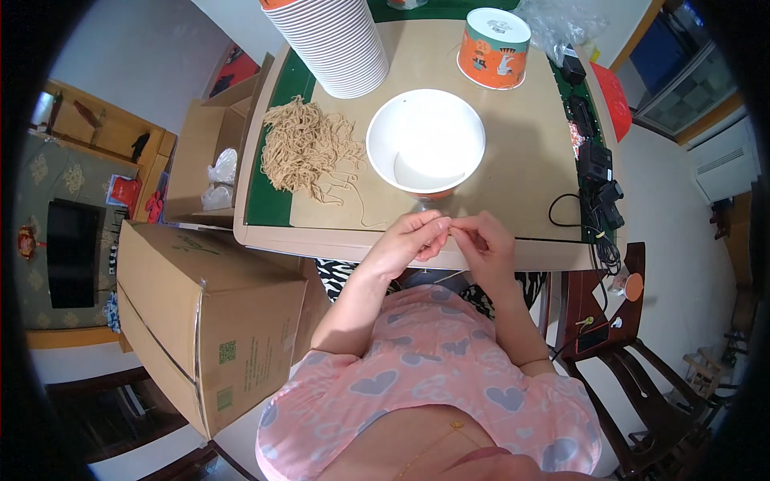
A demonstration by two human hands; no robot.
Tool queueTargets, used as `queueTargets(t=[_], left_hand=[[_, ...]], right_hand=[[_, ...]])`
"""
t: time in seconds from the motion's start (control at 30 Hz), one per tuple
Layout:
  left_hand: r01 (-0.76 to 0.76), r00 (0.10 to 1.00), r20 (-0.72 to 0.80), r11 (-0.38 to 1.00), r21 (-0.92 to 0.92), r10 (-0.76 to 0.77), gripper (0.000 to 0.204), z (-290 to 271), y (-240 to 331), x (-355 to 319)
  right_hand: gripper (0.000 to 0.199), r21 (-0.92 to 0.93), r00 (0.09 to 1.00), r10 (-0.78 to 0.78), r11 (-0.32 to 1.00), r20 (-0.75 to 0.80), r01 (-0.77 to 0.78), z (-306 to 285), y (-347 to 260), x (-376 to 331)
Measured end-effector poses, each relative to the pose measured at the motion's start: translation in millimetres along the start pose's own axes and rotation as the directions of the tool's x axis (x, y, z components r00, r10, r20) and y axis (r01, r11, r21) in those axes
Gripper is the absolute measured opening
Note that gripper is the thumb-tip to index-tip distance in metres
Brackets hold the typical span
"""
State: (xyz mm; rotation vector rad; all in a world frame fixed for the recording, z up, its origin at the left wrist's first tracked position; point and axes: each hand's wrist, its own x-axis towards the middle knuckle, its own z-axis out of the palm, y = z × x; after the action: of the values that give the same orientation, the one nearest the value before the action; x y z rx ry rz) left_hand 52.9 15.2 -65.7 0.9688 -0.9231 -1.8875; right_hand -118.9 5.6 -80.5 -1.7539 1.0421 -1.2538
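Note:
At the table's front edge my left hand (411, 244) and my right hand (486, 244) meet, fingertips pinched together. Whatever lies between the fingers is too small or hidden to make out. Just beyond them stands a white paper bucket (426, 136), mouth up, its inside white and a bit of orange showing below the rim. A tangled heap of tan cord (301, 148) lies to its left, and one loose strand trails toward my left hand.
A tall stack of white paper buckets (333, 48) stands back left; an orange-and-green bucket (493, 52) sits upside down back right. Black adapters and cables (595, 164) line the table's right edge. A large cardboard box (233, 321) stands left, a dark wooden chair (609, 361) right.

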Motion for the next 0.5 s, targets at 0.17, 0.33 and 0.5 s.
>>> queueTargets(t=[0.17,0.33,0.5], left_hand=[[-0.083,0.989,-0.109,0.98,0.18,0.104,0.013,3,4,-3],[-0.261,0.922,-0.172,0.886,0.383,0.346,0.009,0,-5,0],[-0.257,0.871,-0.101,0.621,0.74,0.481,0.01,0,-5,-5]], right_hand=[[0.009,0.032,0.998,0.052,0.998,0.024,-0.052,-3,1,0],[0.011,0.107,0.993,0.109,0.988,0.051,-0.114,-2,10,-3],[0.011,0.033,0.986,0.127,0.991,0.105,-0.131,-4,11,-3]])
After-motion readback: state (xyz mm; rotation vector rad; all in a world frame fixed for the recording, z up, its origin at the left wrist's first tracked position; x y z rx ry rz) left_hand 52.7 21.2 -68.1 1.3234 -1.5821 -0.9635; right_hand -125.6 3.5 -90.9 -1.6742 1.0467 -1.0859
